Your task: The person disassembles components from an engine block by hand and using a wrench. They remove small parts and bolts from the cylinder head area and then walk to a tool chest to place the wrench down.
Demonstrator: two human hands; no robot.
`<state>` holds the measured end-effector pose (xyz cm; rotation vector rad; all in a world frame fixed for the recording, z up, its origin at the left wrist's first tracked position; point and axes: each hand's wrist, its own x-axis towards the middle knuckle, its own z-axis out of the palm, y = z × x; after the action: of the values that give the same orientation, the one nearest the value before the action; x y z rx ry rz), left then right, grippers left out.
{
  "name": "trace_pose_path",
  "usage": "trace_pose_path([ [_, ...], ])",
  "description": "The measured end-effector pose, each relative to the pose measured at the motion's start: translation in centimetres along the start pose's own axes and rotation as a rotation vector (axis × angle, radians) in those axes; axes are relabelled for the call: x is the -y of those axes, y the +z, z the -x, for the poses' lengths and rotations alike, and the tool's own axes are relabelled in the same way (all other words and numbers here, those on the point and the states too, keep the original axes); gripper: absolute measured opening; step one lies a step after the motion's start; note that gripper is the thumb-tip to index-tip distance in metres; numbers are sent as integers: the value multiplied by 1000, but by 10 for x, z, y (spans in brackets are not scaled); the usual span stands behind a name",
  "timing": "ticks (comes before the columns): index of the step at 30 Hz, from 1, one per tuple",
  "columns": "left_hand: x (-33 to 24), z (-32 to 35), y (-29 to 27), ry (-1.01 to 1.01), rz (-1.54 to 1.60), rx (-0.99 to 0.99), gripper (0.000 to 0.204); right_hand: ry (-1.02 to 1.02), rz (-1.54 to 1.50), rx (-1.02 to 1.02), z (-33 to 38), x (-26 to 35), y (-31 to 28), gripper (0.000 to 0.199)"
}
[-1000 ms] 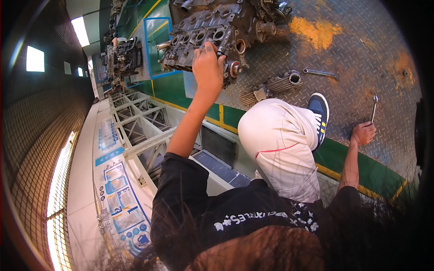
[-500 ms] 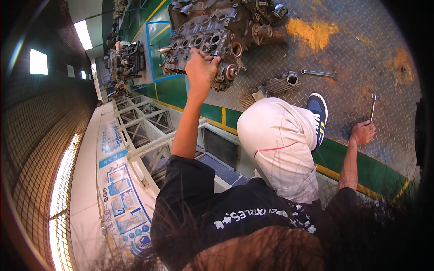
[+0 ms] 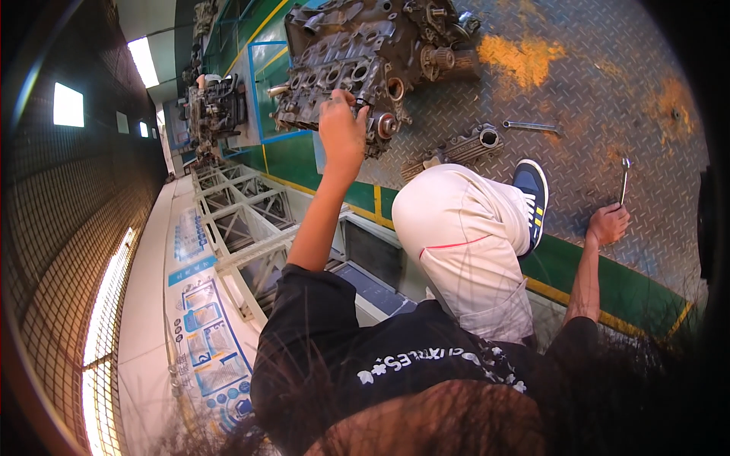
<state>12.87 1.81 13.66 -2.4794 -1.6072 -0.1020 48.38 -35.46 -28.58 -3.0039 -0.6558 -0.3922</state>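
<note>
A greasy engine block (image 3: 327, 57) with a row of round openings stands on the metal plate floor at the upper middle. At its near edge is my left hand (image 3: 342, 131), fingers bent and thumb drawn in toward them. Whatever lies between those fingertips is too small and dark to make out. Far to the right, my right hand (image 3: 608, 223) is closed around the lower end of a combination wrench (image 3: 625, 178), which points away from me. A second wrench (image 3: 531, 127) lies on the plate, beside a ribbed metal engine cover (image 3: 464, 150) with a round opening.
My bent knee (image 3: 449, 205) and blue sneaker (image 3: 531, 194) come between my two hands. Orange staining (image 3: 521, 61) marks the plate floor (image 3: 593, 99). To the left stand a white metal frame (image 3: 243, 194) and another engine (image 3: 217, 102).
My left hand has drawn slightly back toward me along the engine's near edge, and its fingers have curled more. My right hand still grips the wrench in about the same place.
</note>
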Motion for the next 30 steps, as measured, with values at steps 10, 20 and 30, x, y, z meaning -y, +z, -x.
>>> trace_pose_path([
  [10, 12, -12, 2, -251, 261, 125, 39, 8, -2, 8, 1, -1, 1, 26],
  [20, -3, 4, 5, 82, -100, -49, 27, -8, -20, -50, 1, 0, -1, 26],
  [30, -4, -2, 7, 108, -170, 14, 27, 28, -11, 30, 1, 0, -1, 28],
])
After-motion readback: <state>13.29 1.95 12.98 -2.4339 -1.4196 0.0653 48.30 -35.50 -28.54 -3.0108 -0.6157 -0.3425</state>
